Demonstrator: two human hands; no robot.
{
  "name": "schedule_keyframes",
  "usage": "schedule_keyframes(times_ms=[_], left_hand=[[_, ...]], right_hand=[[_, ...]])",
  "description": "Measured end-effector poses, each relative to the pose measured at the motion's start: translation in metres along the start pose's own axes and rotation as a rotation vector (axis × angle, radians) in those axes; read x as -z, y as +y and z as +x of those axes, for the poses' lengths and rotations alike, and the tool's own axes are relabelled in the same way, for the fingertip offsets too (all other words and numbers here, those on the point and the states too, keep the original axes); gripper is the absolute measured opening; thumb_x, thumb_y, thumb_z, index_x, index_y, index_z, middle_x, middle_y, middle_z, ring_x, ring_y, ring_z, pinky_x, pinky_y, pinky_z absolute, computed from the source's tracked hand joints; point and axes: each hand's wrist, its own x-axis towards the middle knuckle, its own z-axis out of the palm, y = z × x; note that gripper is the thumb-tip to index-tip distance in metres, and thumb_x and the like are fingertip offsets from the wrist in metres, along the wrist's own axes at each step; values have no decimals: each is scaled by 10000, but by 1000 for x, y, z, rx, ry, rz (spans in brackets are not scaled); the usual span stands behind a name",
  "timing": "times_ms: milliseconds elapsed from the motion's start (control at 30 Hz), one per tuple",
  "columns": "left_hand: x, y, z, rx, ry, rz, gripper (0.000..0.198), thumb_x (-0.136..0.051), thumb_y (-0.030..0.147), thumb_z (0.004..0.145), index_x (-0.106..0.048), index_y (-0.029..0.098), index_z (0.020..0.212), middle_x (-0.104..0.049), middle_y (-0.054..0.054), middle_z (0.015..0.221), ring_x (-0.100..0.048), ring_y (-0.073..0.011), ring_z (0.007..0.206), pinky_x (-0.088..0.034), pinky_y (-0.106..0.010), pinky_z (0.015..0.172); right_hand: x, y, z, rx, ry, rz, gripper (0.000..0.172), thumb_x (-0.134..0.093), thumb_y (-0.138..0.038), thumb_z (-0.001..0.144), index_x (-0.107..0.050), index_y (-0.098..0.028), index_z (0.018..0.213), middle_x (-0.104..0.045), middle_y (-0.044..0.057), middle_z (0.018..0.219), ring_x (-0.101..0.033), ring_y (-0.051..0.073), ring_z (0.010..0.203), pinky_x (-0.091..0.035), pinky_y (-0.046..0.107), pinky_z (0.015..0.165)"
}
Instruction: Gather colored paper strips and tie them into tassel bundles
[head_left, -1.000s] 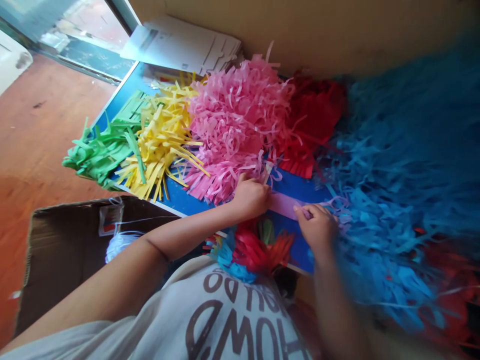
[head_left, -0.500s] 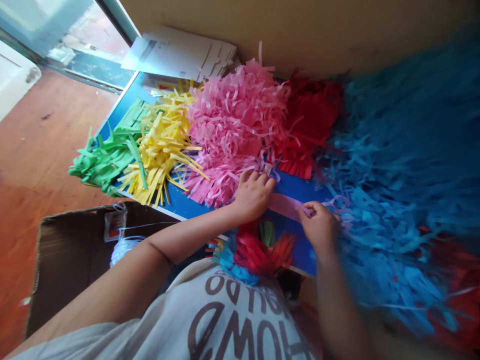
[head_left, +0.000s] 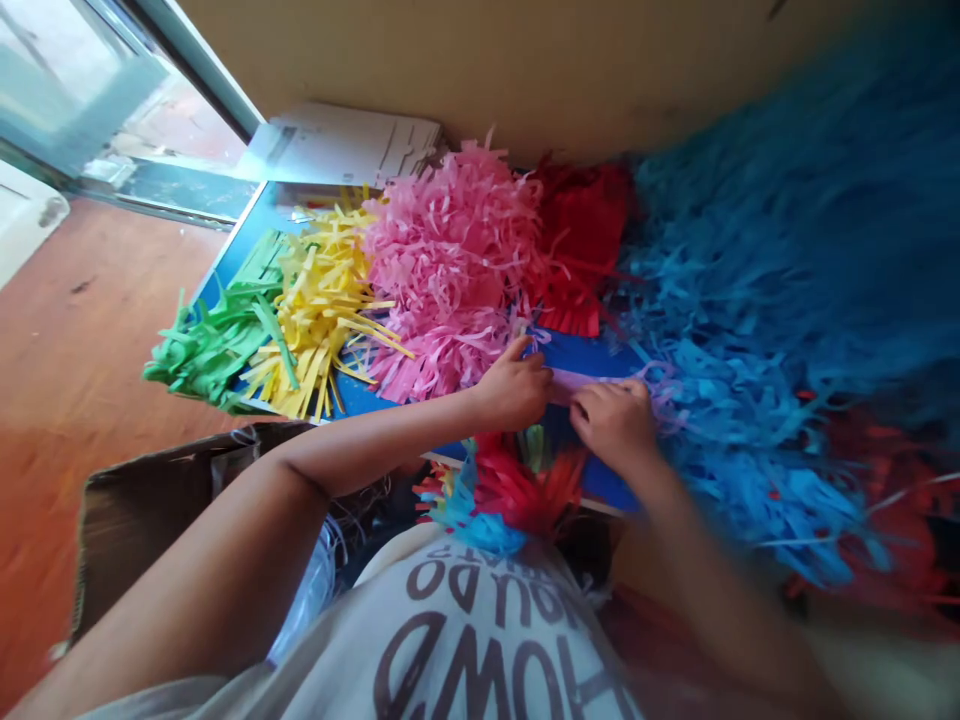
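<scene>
A lilac strip of fringed paper [head_left: 568,381] stretches between my two hands, low over the blue table [head_left: 592,350]. Closed round its left end is my left hand [head_left: 516,386], with the index finger reaching toward the pink fringe. My right hand [head_left: 619,422] presses fingers and thumb on the strip's other side, and loose lilac fringe [head_left: 664,390] spills out past it. Just left of my left hand lies a big heap of pink fringed paper [head_left: 450,260]. Close against my shirt is a bunch of red, orange and light-blue fringe [head_left: 510,485].
Yellow fringe [head_left: 319,290] and green fringe [head_left: 225,335] lie at the left, red fringe [head_left: 581,240] behind. A large blue fringe pile [head_left: 765,400] covers the right. White cardboard sheets [head_left: 341,140] lean by the wall; an open cardboard box [head_left: 142,530] stands lower left.
My right hand has turned from a pinch at the strip's right end to lying over it, nearer my left hand. My left index finger now points forward. The whole view has shifted slightly.
</scene>
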Motion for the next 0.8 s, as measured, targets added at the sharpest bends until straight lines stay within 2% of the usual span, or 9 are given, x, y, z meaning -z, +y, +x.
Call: schedule_keyframes(times_ms=[67,133,233,300,433,533,600,700,800], left_hand=[[-2,4,-1,36,24,5,183,-563,222,880,-733,164,914,-712,-84,887,-604,-285,986,-219,-622,1150],[-5,5,-2,57,38,22,178,-550,181,886,-727,166,905,-708,-81,876,-611,-280,990,-215,-626,1164],[-9,3,-4,74,51,56,227,-487,150,930,-712,163,909,-705,-78,879,-621,-264,988,-233,-606,1179],[-13,0,-6,98,72,55,248,-459,152,951,-706,160,933,-708,-76,890,-626,-255,997,-227,-603,1189],[-18,-6,-11,171,103,-5,229,-502,179,927,-719,181,998,-725,-71,942,-613,-259,1089,-155,-627,1208],[-16,-7,-12,231,116,-91,241,-619,338,868,-735,203,1030,-729,-75,995,-583,-291,1147,-112,-663,1200],[-15,-7,-9,280,124,-112,294,-626,436,874,-746,210,1019,-729,-78,970,-584,-299,1125,-103,-681,1188],[-16,-11,-5,307,95,-111,278,-520,377,972,-760,236,976,-730,-60,902,-600,-265,1073,-117,-667,1181],[-15,-22,-7,272,61,-172,276,-495,344,997,-762,275,1002,-742,-42,944,-593,-236,1082,-158,-613,1180]], right_hand=[[3,5,2,-46,-3,42,150,-535,-209,882,-661,-196,801,-740,49,851,-599,199,808,-278,367,836],[7,3,3,-11,-36,53,118,-563,-241,871,-673,-198,878,-746,60,920,-610,214,857,-282,371,840],[10,-7,4,77,-85,-8,201,-625,-294,851,-671,-175,1007,-734,106,1014,-601,252,941,-278,385,835],[7,-10,5,65,-80,-50,230,-634,-290,848,-672,-159,1033,-730,120,1012,-592,250,922,-273,386,816],[-4,1,5,-18,-8,-8,154,-568,-198,877,-712,-177,926,-745,81,961,-600,212,857,-275,379,808],[-12,16,4,-94,66,125,191,-551,-227,907,-740,-213,883,-758,49,955,-626,202,875,-301,365,827],[-15,24,3,-114,84,193,214,-551,-277,930,-751,-229,868,-760,38,940,-638,199,879,-316,360,836],[-17,33,1,-113,94,210,248,-552,-313,950,-755,-237,830,-752,29,908,-639,192,855,-324,357,823],[-19,39,-1,-128,98,202,264,-559,-339,956,-757,-241,811,-741,30,894,-624,192,859,-329,349,799]])
